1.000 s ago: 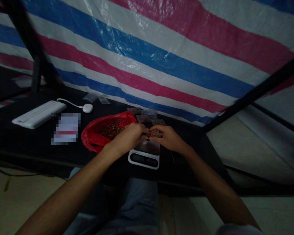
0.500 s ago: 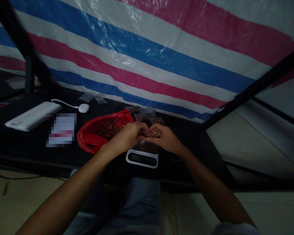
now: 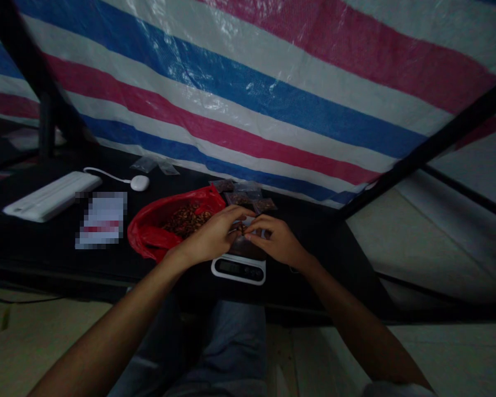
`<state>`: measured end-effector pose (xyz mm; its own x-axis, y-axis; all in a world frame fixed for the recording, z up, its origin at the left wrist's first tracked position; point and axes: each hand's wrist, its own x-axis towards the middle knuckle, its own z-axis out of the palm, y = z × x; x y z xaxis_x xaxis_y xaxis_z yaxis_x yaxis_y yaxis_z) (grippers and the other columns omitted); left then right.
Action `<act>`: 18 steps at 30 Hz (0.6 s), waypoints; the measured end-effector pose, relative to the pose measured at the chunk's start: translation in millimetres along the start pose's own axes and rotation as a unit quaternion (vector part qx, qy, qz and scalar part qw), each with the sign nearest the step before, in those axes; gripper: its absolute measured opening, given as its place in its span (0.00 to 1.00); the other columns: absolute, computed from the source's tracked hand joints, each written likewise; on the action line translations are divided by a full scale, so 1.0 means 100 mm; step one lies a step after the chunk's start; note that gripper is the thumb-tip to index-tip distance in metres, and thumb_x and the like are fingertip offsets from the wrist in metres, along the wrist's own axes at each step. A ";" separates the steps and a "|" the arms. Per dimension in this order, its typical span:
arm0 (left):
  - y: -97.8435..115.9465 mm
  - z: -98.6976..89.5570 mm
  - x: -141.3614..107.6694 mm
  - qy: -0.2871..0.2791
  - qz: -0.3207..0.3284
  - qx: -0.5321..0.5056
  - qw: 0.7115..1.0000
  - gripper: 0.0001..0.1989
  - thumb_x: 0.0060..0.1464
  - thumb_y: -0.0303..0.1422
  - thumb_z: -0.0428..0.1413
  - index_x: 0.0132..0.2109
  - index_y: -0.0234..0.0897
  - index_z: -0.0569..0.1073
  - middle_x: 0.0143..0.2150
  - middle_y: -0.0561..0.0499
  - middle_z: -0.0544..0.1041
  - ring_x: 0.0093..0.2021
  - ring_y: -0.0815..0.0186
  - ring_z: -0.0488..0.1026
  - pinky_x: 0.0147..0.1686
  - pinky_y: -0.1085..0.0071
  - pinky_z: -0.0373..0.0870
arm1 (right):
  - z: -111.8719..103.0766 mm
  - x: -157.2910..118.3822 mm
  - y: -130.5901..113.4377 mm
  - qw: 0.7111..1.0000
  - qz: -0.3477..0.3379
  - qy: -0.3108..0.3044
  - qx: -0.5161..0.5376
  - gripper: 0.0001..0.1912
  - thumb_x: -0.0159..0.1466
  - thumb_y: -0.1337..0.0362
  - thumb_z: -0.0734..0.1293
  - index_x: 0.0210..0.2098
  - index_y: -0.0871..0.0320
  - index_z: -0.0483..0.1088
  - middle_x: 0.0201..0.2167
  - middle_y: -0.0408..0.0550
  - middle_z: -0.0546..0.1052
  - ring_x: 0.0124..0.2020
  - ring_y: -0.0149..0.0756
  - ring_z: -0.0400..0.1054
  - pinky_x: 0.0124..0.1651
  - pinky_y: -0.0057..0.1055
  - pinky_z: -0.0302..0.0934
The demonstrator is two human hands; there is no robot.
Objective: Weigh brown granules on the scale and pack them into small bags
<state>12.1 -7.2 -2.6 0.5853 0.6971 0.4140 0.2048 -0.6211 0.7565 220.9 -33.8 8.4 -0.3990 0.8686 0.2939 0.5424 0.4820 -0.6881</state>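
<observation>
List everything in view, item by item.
striped tarpaulin: one, blue, red and white, behind the table
table: one, black, under the items
white slab device: one, white, far left on the table
corded mouse: one, white, beside the slab device
blurred paper packet: one, white and red, left of the red bag
empty clear bags: two, clear, at the table's back
red plastic bag: one, red, centre of the table
brown pieces: many, brown, in the red bag
filled small bags: about four, dark, behind the scale
digital kitchen scale: one, white, at the table's front
jeans: one pair, blue, below the table
left hand: one, above the scale
right hand: one, above the scale
</observation>
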 end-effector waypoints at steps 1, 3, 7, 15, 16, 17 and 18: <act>0.00 0.00 -0.01 0.001 0.011 0.002 1.000 0.25 0.54 0.16 0.53 0.58 0.36 0.72 0.58 0.43 0.76 0.60 0.59 0.72 0.62 0.60 0.68 | 0.00 0.00 -0.01 1.000 0.005 -0.001 -0.002 0.04 0.62 0.70 0.73 0.36 0.57 0.80 0.36 0.46 0.80 0.37 0.35 0.74 0.43 0.32 0.66; -0.01 0.00 -0.01 0.006 0.029 0.005 1.000 0.26 0.54 0.15 0.51 0.59 0.36 0.71 0.58 0.42 0.75 0.61 0.59 0.72 0.63 0.59 0.67 | -0.03 0.02 -0.02 1.000 0.017 -0.002 -0.004 0.02 0.61 0.68 0.73 0.35 0.57 0.79 0.33 0.45 0.79 0.34 0.33 0.72 0.40 0.31 0.65; -0.03 0.01 -0.01 0.019 0.033 -0.002 0.999 0.24 0.58 0.18 0.51 0.60 0.35 0.70 0.59 0.40 0.75 0.61 0.58 0.72 0.62 0.57 0.69 | -0.12 0.13 0.02 0.999 0.032 0.013 -0.002 0.05 0.64 0.65 0.71 0.37 0.58 0.80 0.33 0.46 0.80 0.32 0.33 0.71 0.37 0.30 0.63; -0.09 0.06 -0.03 0.064 0.020 -0.026 0.997 0.29 0.57 0.20 0.53 0.66 0.37 0.66 0.64 0.39 0.70 0.66 0.55 0.67 0.68 0.52 0.64 | -0.12 0.56 0.33 0.990 0.004 -0.136 -0.027 0.07 0.63 0.68 0.69 0.38 0.61 0.81 0.36 0.50 0.83 0.34 0.36 0.73 0.38 0.30 0.63; -0.09 0.06 -0.04 0.072 0.013 -0.035 0.997 0.30 0.58 0.20 0.53 0.66 0.37 0.65 0.65 0.39 0.69 0.67 0.55 0.66 0.68 0.52 0.63 | -0.11 0.59 0.34 0.987 0.000 -0.154 -0.035 0.07 0.62 0.68 0.69 0.37 0.61 0.81 0.34 0.49 0.83 0.34 0.36 0.73 0.38 0.29 0.62; -0.08 0.06 -0.04 0.080 0.008 -0.045 0.996 0.29 0.59 0.21 0.53 0.66 0.37 0.65 0.66 0.39 0.68 0.67 0.55 0.66 0.68 0.52 0.63 | -0.10 0.62 0.36 0.985 -0.002 -0.169 -0.041 0.07 0.62 0.69 0.70 0.36 0.61 0.81 0.33 0.48 0.82 0.33 0.35 0.73 0.37 0.29 0.62; -0.08 0.06 -0.05 0.086 0.004 -0.052 0.995 0.28 0.59 0.21 0.52 0.66 0.37 0.65 0.66 0.38 0.68 0.67 0.56 0.66 0.68 0.52 0.63 | -0.08 0.64 0.36 0.983 -0.004 -0.180 -0.043 0.06 0.61 0.69 0.70 0.35 0.61 0.81 0.32 0.48 0.82 0.33 0.36 0.73 0.36 0.28 0.61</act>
<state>12.5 -7.9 -13.8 0.4424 0.7486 0.4939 0.1124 -0.5926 0.7976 221.2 40.3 8.0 -0.6303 0.7756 0.0343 0.5928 0.5093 -0.6239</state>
